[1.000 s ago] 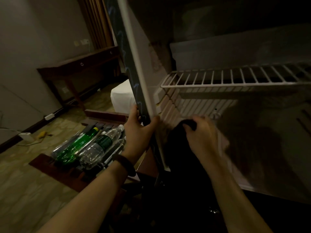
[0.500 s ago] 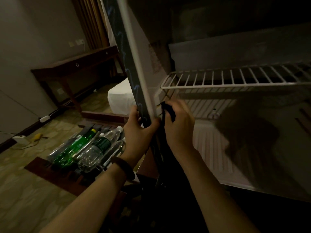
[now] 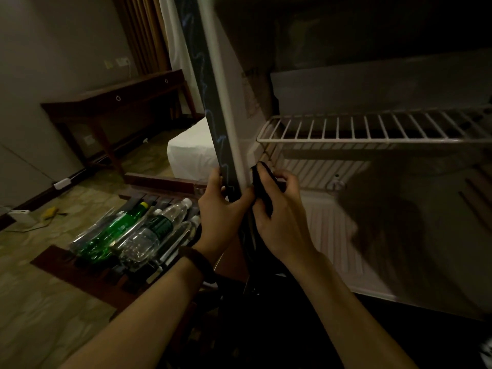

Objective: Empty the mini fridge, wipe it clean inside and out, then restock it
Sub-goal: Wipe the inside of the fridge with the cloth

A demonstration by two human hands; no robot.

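Observation:
The mini fridge stands open, its white interior [image 3: 332, 235] bare under a white wire shelf [image 3: 372, 129]. The open fridge door [image 3: 213, 102] rises edge-on at centre. My left hand [image 3: 221, 211] grips the door's edge low down, thumb on the inner side. My right hand [image 3: 279, 214] holds a dark cloth [image 3: 262, 182] pressed against the door's inner face, just below the shelf's left corner. Several bottles, one green [image 3: 114, 230] and the others clear [image 3: 154, 230], lie on a dark wooden rack [image 3: 87, 275] on the floor at left.
A dark wooden desk [image 3: 114, 102] stands against the far wall, with a curtain behind it. A white bed corner [image 3: 191, 150] shows beyond the door. A white power strip [image 3: 62, 183] and a cable lie on the patterned floor at left.
My right hand has carried the cloth from the fridge's lower inside up and left to the door's inner edge. My left hand has stayed on the door edge.

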